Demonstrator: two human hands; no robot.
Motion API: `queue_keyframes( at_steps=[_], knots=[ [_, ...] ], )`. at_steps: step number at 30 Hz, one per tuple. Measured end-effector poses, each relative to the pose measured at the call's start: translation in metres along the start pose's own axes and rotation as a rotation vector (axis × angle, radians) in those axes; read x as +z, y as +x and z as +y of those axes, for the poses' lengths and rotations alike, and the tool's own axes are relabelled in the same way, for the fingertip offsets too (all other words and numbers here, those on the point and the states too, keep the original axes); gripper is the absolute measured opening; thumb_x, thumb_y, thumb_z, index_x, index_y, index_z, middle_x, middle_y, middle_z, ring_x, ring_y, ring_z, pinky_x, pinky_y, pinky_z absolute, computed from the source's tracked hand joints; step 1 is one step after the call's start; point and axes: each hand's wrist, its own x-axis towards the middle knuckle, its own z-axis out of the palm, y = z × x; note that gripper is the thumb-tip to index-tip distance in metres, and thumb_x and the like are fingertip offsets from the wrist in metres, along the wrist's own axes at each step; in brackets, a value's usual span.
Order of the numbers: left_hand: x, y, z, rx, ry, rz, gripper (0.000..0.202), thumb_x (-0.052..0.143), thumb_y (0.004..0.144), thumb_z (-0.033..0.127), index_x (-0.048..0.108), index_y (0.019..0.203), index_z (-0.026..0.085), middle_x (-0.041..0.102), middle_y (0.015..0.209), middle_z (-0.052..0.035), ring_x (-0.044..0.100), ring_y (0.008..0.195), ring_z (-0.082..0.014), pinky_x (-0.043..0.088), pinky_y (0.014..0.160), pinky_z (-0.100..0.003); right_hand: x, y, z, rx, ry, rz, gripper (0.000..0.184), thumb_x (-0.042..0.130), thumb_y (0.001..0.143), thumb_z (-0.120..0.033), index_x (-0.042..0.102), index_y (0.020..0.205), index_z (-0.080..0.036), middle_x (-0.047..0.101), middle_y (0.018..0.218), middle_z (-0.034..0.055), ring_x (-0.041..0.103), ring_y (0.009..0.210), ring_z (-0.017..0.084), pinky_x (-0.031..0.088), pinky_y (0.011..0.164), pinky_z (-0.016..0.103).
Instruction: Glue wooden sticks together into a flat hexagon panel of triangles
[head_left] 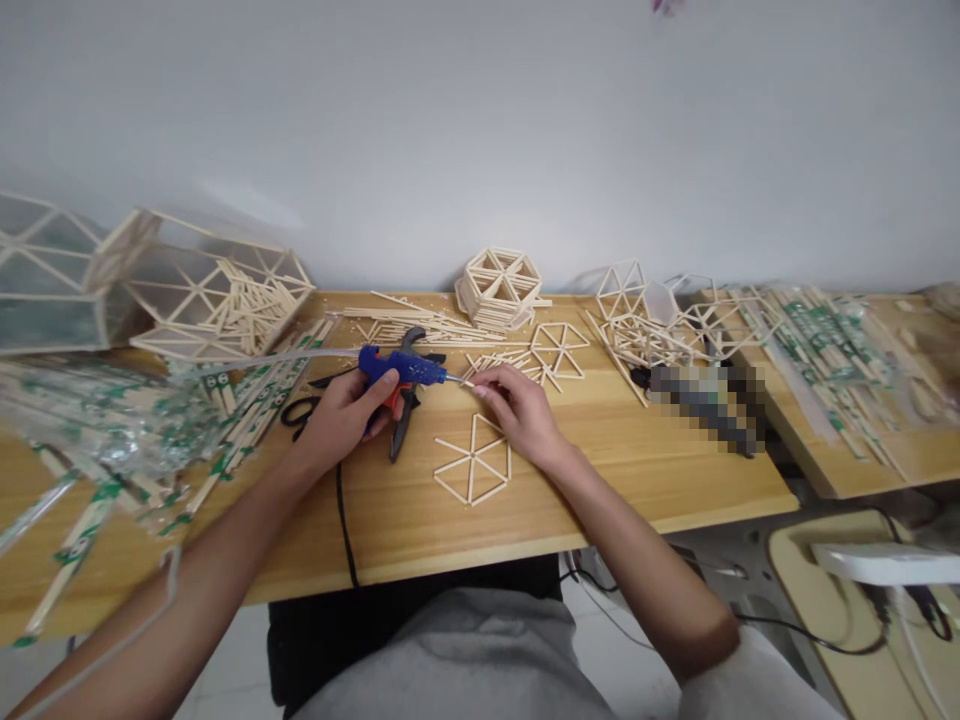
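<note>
My left hand [349, 412] is wrapped round a blue glue gun [409, 369] with an orange trigger and a long clear glue stick [300, 354] out of its back. The nozzle points right, toward my right hand [517, 405]. Between thumb and fingertips, that hand pinches a short wooden stick [470, 384], its end at the nozzle tip. Just below lies a flat hexagon of sticks [472, 456] with spokes meeting in the middle; its upper left side has no stick. Behind the gun, a dark clamp-like tool [401, 430] is partly hidden.
Loose sticks [427, 326] and a stack of hexagons [501, 285] lie at the back. Bagged sticks [112, 420] cover the left, near stick-framed boxes [217, 300]. Open stick frames [667, 320] stand right. A black cable [343, 520] crosses the front edge; scissors [300, 412] sit by my left hand.
</note>
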Motion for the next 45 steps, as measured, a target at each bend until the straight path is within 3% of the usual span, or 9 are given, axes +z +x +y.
queue_keyframes(
  at_steps=[16, 25, 29, 35, 37, 40, 45],
  knots=[
    [0.001, -0.001, 0.003, -0.031, 0.034, -0.013, 0.052, 0.065, 0.088, 0.068, 0.058, 0.077, 0.018, 0.056, 0.057, 0.0018, 0.041, 0.04, -0.0078, 0.029, 0.039, -0.022, 0.003, 0.0, 0.002, 0.038, 0.057, 0.021, 0.016, 0.062, 0.106, -0.036, 0.072, 0.105, -0.024, 0.075, 0.099, 0.0057, 0.069, 0.091, 0.022, 0.054, 0.086, 0.035],
    [0.0, 0.0, 0.002, -0.035, 0.056, 0.005, 0.052, 0.065, 0.087, 0.067, 0.062, 0.074, 0.017, 0.059, 0.056, 0.0001, 0.044, 0.04, -0.0085, 0.031, 0.039, -0.022, 0.002, 0.0, -0.001, 0.024, 0.089, 0.024, 0.018, 0.061, 0.107, -0.037, 0.072, 0.103, -0.023, 0.075, 0.099, 0.0061, 0.069, 0.093, 0.022, 0.053, 0.088, 0.035],
    [-0.002, 0.001, 0.0, -0.103, 0.097, 0.041, 0.051, 0.066, 0.085, 0.067, 0.067, 0.075, 0.017, 0.055, 0.048, 0.0014, 0.044, 0.038, -0.01, 0.033, 0.039, -0.023, 0.0, 0.002, -0.001, 0.066, 0.12, 0.061, 0.023, 0.06, 0.107, -0.041, 0.071, 0.103, -0.022, 0.075, 0.102, 0.0071, 0.068, 0.093, 0.022, 0.052, 0.087, 0.035],
    [-0.017, 0.003, -0.004, -0.222, 0.117, 0.109, 0.048, 0.078, 0.072, 0.063, 0.066, 0.08, 0.017, 0.061, 0.057, 0.0018, 0.052, 0.044, -0.012, 0.038, 0.044, -0.025, -0.003, 0.004, 0.004, 0.132, 0.199, 0.107, 0.025, 0.061, 0.104, -0.045, 0.067, 0.102, -0.021, 0.073, 0.098, 0.0061, 0.065, 0.087, 0.02, 0.051, 0.082, 0.033],
    [-0.022, 0.002, -0.003, -0.246, 0.186, 0.111, 0.048, 0.079, 0.068, 0.063, 0.066, 0.081, 0.018, 0.065, 0.062, 0.0005, 0.058, 0.049, -0.0152, 0.044, 0.05, -0.028, -0.003, 0.004, 0.005, 0.138, 0.211, 0.104, 0.025, 0.061, 0.103, -0.045, 0.065, 0.1, -0.02, 0.071, 0.096, 0.0056, 0.064, 0.085, 0.02, 0.05, 0.081, 0.032],
    [-0.026, -0.004, 0.001, -0.253, 0.445, 0.165, 0.049, 0.072, 0.073, 0.067, 0.07, 0.085, 0.019, 0.071, 0.07, -0.0026, 0.068, 0.063, -0.023, 0.05, 0.061, -0.033, -0.003, 0.004, 0.005, 0.139, 0.225, 0.101, 0.026, 0.062, 0.103, -0.046, 0.063, 0.099, -0.021, 0.069, 0.094, 0.0049, 0.063, 0.084, 0.019, 0.05, 0.08, 0.032],
    [-0.018, -0.01, 0.009, -0.124, 0.945, 0.303, 0.052, 0.052, 0.088, 0.07, 0.074, 0.086, 0.023, 0.076, 0.083, -0.0061, 0.07, 0.083, -0.0287, 0.043, 0.068, -0.034, -0.002, 0.004, 0.003, 0.157, 0.252, 0.094, 0.029, 0.063, 0.102, -0.049, 0.064, 0.102, -0.021, 0.068, 0.093, 0.0039, 0.061, 0.083, 0.018, 0.049, 0.078, 0.031]
  ],
)
